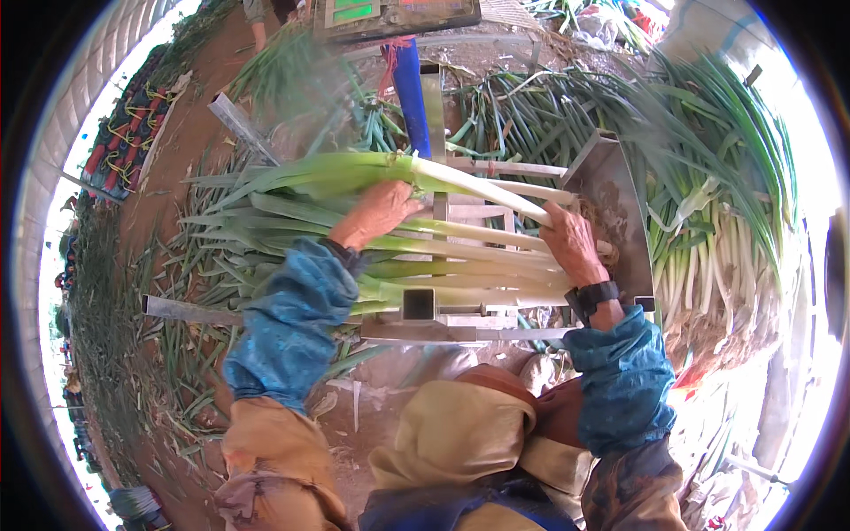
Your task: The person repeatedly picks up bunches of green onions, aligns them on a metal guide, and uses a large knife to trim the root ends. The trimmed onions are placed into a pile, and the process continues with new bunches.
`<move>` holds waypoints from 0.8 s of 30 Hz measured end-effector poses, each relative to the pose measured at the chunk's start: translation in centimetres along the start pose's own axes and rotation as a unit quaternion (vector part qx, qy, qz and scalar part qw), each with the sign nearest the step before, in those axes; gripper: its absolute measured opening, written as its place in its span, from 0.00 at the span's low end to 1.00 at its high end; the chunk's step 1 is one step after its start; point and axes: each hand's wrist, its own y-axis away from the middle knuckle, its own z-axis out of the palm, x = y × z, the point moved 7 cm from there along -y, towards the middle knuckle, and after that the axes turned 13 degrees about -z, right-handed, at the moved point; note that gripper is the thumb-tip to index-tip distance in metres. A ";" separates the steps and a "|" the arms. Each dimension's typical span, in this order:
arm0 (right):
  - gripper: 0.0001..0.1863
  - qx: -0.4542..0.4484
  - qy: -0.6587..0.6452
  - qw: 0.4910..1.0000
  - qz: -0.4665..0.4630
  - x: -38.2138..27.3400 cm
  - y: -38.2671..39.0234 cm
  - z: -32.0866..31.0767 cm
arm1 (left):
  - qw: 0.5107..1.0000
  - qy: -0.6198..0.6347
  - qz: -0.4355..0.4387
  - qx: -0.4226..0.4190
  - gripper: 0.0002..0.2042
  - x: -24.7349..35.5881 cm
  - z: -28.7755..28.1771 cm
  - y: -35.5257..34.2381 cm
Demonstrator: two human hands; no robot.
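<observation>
A long green onion (482, 186) lies slantwise across a metal rack, its white stalk to the right and its green leaves to the left. My right hand (574, 243) is closed round the white stalk near the root end. At the base of the same onion's leaves, my left hand (381, 212) has its fingers curled against it, partly hidden from view. Below both hands several more green onions (478, 265) rest side by side, root ends toward the upright metal end plate (620, 190) of the rack.
A big heap of green onions (717, 230) lies at the right. A digital scale (398, 18) stands at the far side above a blue post (407, 97). Metal bars (239, 128) stick out at the left. Leaf scraps (195, 363) litter the ground. Another person's hand (258, 35) shows far left.
</observation>
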 end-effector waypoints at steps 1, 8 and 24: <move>0.10 -0.001 0.001 1.000 0.006 0.1 0.2 0.2 | 0.993 -0.087 0.049 -0.069 0.16 1.0 0.0 0.8; 0.10 -0.022 -0.004 0.998 0.054 0.2 -0.1 1.8 | 0.962 -0.209 0.156 -0.077 0.12 -0.7 -7.7 2.6; 0.13 0.084 0.010 0.996 0.002 -1.2 -0.1 0.6 | 0.702 -0.552 -0.325 0.311 0.21 -17.7 -40.7 21.4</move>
